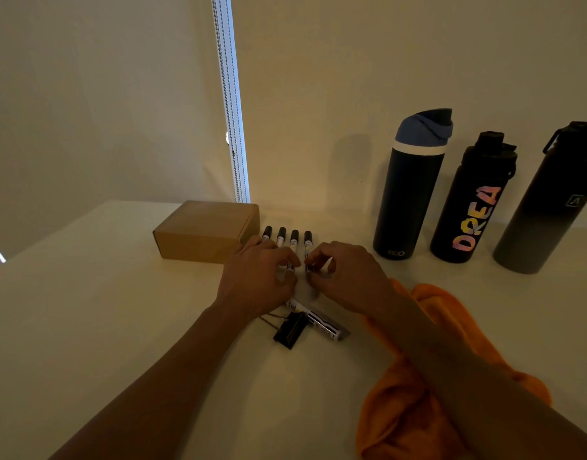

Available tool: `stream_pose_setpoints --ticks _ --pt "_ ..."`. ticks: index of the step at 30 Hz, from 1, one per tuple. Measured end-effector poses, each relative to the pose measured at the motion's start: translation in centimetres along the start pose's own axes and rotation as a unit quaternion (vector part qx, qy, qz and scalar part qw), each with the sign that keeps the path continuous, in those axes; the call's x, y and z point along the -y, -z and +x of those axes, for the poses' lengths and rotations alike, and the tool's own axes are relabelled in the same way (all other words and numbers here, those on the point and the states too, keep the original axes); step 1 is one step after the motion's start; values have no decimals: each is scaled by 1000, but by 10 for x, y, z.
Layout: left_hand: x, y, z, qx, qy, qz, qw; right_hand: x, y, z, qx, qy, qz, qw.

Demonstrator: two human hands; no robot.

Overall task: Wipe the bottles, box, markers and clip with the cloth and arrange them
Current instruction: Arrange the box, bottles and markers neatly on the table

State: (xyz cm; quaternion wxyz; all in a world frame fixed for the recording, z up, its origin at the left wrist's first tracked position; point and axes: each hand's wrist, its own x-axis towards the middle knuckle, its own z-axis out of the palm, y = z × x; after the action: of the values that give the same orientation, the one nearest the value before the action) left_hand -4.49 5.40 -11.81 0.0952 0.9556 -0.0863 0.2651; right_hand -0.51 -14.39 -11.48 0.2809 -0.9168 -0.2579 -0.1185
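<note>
Grip — left hand (259, 277) pinches third marker (293, 241) | right hand (345, 277) pinches fourth marker (307, 242)

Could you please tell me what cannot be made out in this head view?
All in the head view:
- Row of markers: lower ends hidden under left hand and right hand; holds unclear.
- Grey bottle: cut off by right edge.
- Cloth: partly under the right forearm, cut by bottom edge.
- Marker print: too small.

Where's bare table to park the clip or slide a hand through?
Bare: table left of the left hand, in front of the box; a strip between markers and blue-lidded bottle. Crowded: right hand, clip, loose marker, cloth.
</note>
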Motion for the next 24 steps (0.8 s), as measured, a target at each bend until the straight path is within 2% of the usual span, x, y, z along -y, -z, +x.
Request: stream_pose_setpoints --ticks 24 --pt "3 -3 1 5 6 -3 1000 -3 -3 3 -3 -1 13 1000"
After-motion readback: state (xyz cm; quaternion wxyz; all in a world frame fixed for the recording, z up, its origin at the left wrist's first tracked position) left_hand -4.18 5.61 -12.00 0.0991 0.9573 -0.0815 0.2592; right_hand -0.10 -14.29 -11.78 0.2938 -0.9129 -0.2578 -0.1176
